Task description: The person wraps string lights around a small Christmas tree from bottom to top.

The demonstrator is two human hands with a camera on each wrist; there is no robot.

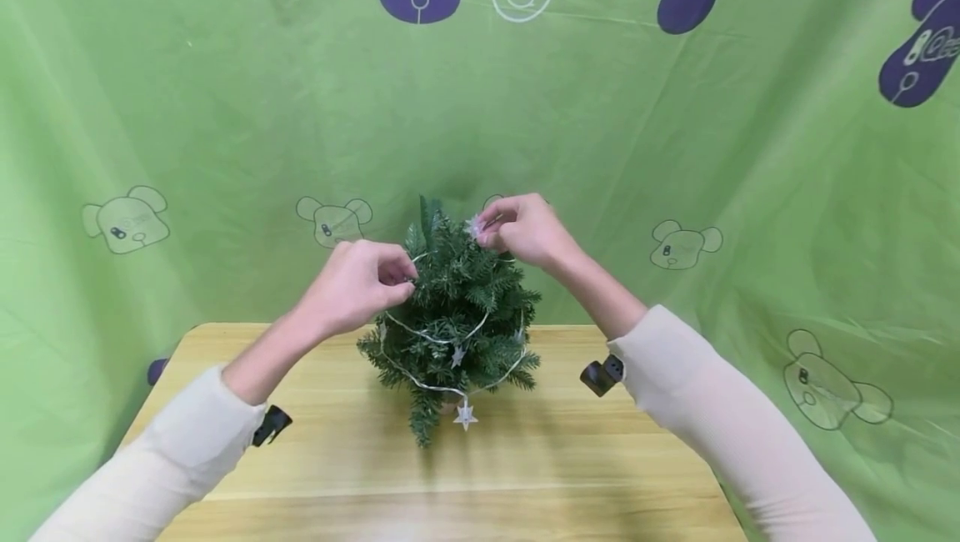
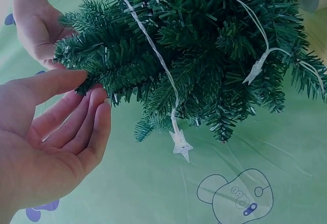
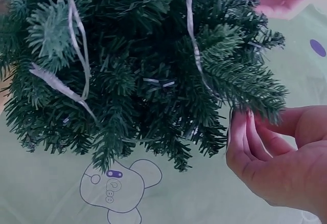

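Note:
A small artificial Christmas tree (image 1: 457, 308) stands on the wooden table, wound with a clear string of star lights. My right hand (image 1: 525, 229) is near the top right, its thumb and fingers pinching a clear star light (image 1: 474, 228); a branch (image 3: 245, 88) hides that star in the right wrist view. At the upper left side, my left hand (image 1: 363, 282) has thumb and curled fingers around a branch tip (image 2: 80, 88). Whether wire also lies between them is hidden. One star (image 1: 465, 417) hangs low in front, another star (image 1: 457, 354) above it.
The light wood table (image 1: 600, 459) extends around the tree towards me. A green printed cloth (image 1: 600, 108) hangs close behind and along both sides. Black wrist cameras (image 1: 602, 375) are strapped below both sleeves.

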